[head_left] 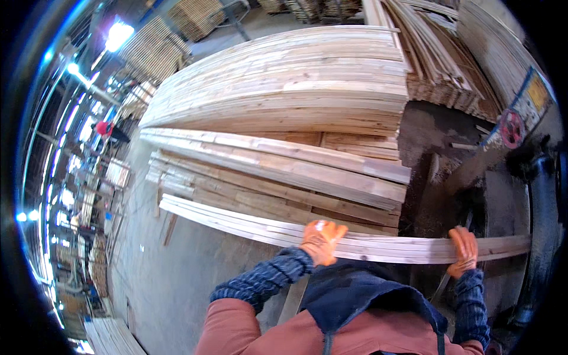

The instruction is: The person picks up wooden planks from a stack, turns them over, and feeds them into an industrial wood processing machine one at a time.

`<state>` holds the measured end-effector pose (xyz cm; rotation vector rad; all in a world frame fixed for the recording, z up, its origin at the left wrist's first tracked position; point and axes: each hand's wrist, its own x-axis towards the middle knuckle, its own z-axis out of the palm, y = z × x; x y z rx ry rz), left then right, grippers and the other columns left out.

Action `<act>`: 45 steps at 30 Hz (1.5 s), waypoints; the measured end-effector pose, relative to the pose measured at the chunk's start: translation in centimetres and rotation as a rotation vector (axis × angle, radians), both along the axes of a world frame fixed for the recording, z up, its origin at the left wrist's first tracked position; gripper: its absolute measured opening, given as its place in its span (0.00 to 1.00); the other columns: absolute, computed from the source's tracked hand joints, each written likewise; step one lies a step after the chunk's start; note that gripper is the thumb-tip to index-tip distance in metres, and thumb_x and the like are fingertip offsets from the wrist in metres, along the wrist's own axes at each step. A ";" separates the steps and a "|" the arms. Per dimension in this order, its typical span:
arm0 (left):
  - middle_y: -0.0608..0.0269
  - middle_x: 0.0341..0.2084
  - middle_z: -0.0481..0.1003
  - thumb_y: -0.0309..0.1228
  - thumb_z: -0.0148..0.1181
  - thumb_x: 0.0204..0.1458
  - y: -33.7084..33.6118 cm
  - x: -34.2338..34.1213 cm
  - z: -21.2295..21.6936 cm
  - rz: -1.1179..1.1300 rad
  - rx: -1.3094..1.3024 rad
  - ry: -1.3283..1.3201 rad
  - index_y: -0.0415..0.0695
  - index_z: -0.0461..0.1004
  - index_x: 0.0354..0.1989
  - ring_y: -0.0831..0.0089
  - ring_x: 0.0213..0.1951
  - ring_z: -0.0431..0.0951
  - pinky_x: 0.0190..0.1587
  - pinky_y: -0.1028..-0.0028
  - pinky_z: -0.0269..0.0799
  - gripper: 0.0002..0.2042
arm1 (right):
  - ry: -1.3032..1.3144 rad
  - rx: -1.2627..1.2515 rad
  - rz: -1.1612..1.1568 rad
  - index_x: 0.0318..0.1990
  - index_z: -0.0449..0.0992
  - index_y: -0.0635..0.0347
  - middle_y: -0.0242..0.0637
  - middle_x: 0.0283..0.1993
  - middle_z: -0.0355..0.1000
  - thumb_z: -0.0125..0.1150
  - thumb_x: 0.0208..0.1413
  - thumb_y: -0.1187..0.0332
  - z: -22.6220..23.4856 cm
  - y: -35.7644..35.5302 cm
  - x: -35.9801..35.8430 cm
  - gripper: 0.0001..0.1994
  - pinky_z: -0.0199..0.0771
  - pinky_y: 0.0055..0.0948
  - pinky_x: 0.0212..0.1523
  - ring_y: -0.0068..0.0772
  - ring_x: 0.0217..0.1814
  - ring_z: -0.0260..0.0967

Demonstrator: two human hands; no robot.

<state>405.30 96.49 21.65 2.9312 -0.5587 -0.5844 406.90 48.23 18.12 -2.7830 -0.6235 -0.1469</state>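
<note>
A bundle of long, pale wooden boards [396, 248] stretches across in front of my body, several of them side by side. Near the middle of the bundle, my left hand [321, 241] in an orange work glove is closed over the boards. Toward their right end my right hand [464, 251], gloved the same way, curls over them with its fingers at the far edge. The undersides of the boards and both thumbs' exact hold are hidden. Just beyond lies a lower layer of boards [278, 201], with another row of boards [296, 165] on top.
A tall stack of boards [278, 71] stands farther back. More lumber [432, 53] is piled at the far right. Right of me is a machine with a red handwheel [511, 128] and a dark metal post [537, 236]. A person in red [106, 129] is far left across the concrete floor [171, 284].
</note>
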 end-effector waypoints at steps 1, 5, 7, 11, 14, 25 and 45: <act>0.48 0.47 0.77 0.48 0.78 0.35 -1.2 0.0 0.2 -0.019 -0.031 0.022 0.46 0.69 0.65 0.49 0.54 0.77 0.57 0.53 0.72 0.44 | 0.018 0.007 0.099 0.68 0.70 0.51 0.48 0.69 0.68 0.67 0.21 0.80 -0.3 2.2 0.1 0.51 0.60 0.56 0.74 0.56 0.72 0.64; 0.47 0.56 0.75 0.48 0.79 0.36 -5.4 -0.1 -1.0 -0.063 -0.222 -0.013 0.46 0.62 0.72 0.51 0.60 0.74 0.68 0.54 0.63 0.51 | 0.164 0.007 0.323 0.69 0.69 0.48 0.43 0.67 0.70 0.69 0.20 0.72 1.5 10.9 0.2 0.52 0.56 0.58 0.75 0.51 0.70 0.67; 0.49 0.62 0.71 0.50 0.78 0.38 -6.2 -0.4 -1.6 -0.073 -0.341 -0.107 0.48 0.60 0.75 0.54 0.66 0.69 0.73 0.54 0.55 0.52 | 0.265 -0.037 0.274 0.69 0.68 0.48 0.43 0.64 0.72 0.71 0.20 0.72 1.2 11.1 0.8 0.53 0.57 0.58 0.75 0.51 0.68 0.68; 0.51 0.69 0.65 0.55 0.78 0.36 -2.8 -1.3 -3.3 -0.009 -0.402 -0.256 0.51 0.58 0.76 0.53 0.72 0.61 0.77 0.50 0.47 0.55 | 0.250 -0.077 0.187 0.70 0.68 0.49 0.42 0.60 0.74 0.74 0.18 0.73 0.5 6.5 1.3 0.55 0.55 0.58 0.76 0.52 0.65 0.69; 0.48 0.69 0.65 0.56 0.80 0.32 4.8 -3.0 -3.6 -0.004 -0.250 -0.324 0.51 0.59 0.75 0.51 0.72 0.62 0.76 0.48 0.49 0.57 | 0.186 -0.133 0.116 0.71 0.65 0.48 0.43 0.63 0.72 0.73 0.20 0.77 0.4 2.5 0.8 0.55 0.53 0.56 0.78 0.53 0.68 0.67; 0.51 0.55 0.75 0.51 0.81 0.33 10.0 -0.8 -1.0 0.072 -0.015 -0.061 0.53 0.66 0.70 0.53 0.61 0.74 0.71 0.55 0.59 0.50 | 0.142 -0.086 -0.101 0.72 0.65 0.48 0.46 0.73 0.65 0.70 0.26 0.80 0.3 2.8 -0.2 0.53 0.52 0.54 0.80 0.58 0.79 0.54; 0.55 0.57 0.73 0.51 0.80 0.34 9.3 -3.2 -2.1 0.030 -0.161 -0.141 0.54 0.63 0.73 0.53 0.62 0.72 0.65 0.49 0.62 0.52 | 0.524 0.136 -0.148 0.63 0.74 0.59 0.47 0.59 0.77 0.71 0.47 0.71 2.0 1.4 3.2 0.31 0.72 0.45 0.66 0.46 0.64 0.74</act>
